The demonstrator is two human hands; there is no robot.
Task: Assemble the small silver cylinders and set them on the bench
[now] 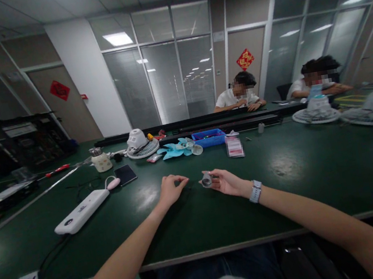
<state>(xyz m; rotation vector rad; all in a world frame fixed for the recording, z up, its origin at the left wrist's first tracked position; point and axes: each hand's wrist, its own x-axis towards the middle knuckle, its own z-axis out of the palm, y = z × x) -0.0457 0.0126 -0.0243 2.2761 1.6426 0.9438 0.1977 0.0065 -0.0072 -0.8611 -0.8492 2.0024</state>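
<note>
Over the green table (201,231), my right hand (227,182) holds a small grey hollow cylinder (207,181), its round opening facing me. My left hand (172,190) is just left of it, apart from the cylinder, with thumb and index fingertips pinched together. Anything between those fingertips is too small to make out. Beyond my hands lie light blue fan blades (176,149), a blue bin (209,138) with small items inside, and a red and white packet (235,146). A white fan base with a round grille (141,147) rests behind and left of the blades.
On the left are a white power strip (83,211) with a cable, a dark phone (126,174) and a cream bottle (100,161). More fan parts (316,112) stand at the right. Two people sit across the table, one near the middle (227,98), one further right (300,87).
</note>
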